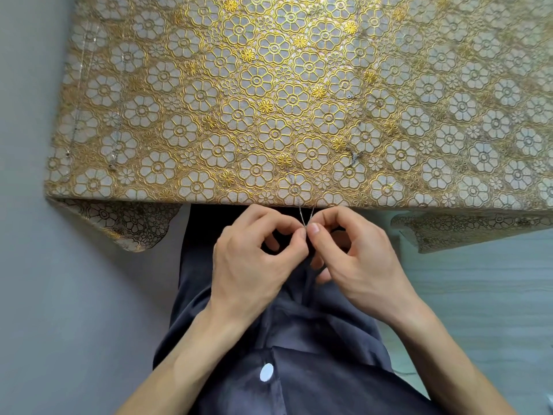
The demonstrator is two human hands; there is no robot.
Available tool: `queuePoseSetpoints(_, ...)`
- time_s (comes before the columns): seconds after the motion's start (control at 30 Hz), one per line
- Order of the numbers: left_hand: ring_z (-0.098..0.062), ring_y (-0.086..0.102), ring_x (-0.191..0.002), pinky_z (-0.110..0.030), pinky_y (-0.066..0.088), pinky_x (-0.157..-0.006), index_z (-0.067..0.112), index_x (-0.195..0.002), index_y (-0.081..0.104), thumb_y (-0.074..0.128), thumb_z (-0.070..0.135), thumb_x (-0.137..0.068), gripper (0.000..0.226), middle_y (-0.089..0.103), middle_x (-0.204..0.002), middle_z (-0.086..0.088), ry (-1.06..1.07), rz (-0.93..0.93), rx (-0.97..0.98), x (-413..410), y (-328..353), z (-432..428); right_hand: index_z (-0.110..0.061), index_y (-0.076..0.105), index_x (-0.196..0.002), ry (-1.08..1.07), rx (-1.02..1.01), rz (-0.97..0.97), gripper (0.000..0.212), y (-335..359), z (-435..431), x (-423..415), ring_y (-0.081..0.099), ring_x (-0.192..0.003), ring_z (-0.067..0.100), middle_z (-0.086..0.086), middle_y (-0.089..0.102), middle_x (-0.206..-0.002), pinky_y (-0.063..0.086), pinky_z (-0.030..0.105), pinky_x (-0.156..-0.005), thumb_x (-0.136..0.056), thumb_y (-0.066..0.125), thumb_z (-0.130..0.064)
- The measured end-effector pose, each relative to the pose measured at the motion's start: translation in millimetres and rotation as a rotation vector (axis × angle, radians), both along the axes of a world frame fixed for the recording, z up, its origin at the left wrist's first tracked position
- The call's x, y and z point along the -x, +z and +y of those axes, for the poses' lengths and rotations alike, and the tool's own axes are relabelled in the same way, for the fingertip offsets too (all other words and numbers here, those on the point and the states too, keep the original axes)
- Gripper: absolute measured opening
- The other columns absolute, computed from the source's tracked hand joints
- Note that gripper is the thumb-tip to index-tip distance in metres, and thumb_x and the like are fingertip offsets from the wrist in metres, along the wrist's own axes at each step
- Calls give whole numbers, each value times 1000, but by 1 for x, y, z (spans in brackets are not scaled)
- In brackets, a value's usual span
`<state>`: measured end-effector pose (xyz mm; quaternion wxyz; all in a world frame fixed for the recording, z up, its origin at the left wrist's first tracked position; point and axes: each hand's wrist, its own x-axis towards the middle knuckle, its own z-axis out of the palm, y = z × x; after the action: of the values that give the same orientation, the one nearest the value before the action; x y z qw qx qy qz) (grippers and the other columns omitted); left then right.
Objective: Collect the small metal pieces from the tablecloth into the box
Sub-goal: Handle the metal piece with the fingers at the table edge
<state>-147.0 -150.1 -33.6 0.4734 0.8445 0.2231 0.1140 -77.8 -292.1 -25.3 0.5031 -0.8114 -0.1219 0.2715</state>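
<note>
1. The chain is looking very fine and light. It is hanging limp in a narrow V, so it is bending freely and carrying no stiffness of its own.
2. Links this thin are likely slipping easily through dry skin and snagging on the raised pattern of the tablecloth, so a hard tug is risking a kink or a break.
3. The best hold is a fingertip pinch at the low point of the V, with the loose ends gathered before lifting.
4. The left hand and the right hand are meeting together just off the near table edge, fingers curled, each pinching the chain's low point between thumb and forefinger.
5. From that pinch the chain is running toward 12 o'clock, one leg lying over the edge onto the cloth, the other rising toward the right forefinger.
6. A grey scrap is lying at 1 o'clock from the hands, well apart; a small ring is sitting farther along the same line.
7. What may be another strand is lying at 10 o'clock near the left edge, too faint to be sure.
8. The box is not showing anywhere in view.
</note>
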Motion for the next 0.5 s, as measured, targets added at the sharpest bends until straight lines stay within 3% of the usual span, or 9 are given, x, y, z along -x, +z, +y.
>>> queuePoseSetpoints(0.13,-9,60,-65,-40,53,-68,29,-79,74,67,40,-80,12,65,-85,14,-12,4,-43,-1,1,-2,-25,59,-88,65,65,-126,10,-4,-1,0,66,-68,18,-10,61,-80,57,47,-58,-98,59,-25)
queuePoseSetpoints(0.23,-12,62,-66,-36,52,-66,28,-78,74,68,39,-80,12,66,-84,13,-2,-3,11,-2,2,-3,-20,58,-88,55,60,-119,11,-5,0,1,66,-67,18,-10,60,-79,57,47,-59,-99,58,-20)
queuePoseSetpoints(0.5,-12,62,-68,-32,52,-66,28,-78,74,70,35,-80,8,66,-84,13,-36,-7,-4,-2,3,1,-17,58,-88,78,-13,-39,12,0,-1,-2,66,-59,17,1,59,-78,56,44,-47,-100,57,-18)
